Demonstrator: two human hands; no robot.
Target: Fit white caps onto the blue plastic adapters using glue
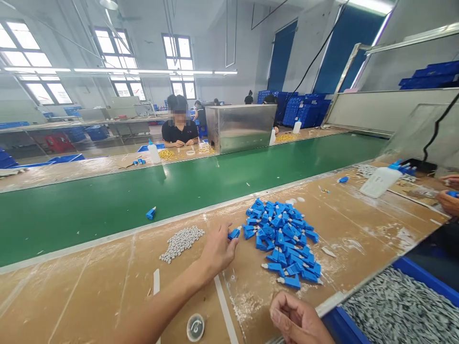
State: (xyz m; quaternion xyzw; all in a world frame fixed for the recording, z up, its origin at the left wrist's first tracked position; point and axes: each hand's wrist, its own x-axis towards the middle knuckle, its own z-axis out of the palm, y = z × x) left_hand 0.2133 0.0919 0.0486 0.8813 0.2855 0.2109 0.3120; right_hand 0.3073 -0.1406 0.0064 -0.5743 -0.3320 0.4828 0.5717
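Note:
My left hand (219, 248) reaches over the table and pinches one blue part (234, 233) between thumb and fingers, at the left side of a pile of blue parts (283, 234) with small pale tips. Left of that hand lies a heap of small grey pieces (182, 242). My right hand (297, 317) is near the table's front edge, below the pile, its fingers curled together; whatever it may hold is hidden. Another blue part (151, 213) rests on the green belt (89, 215).
A small round dish (195, 327) sits at the front. On the right are a white bottle (380, 181), a blue bin (353, 325) of grey pieces and a person's hands (449, 203). Across the belt, a person (180, 124) sits beside a metal box (244, 128).

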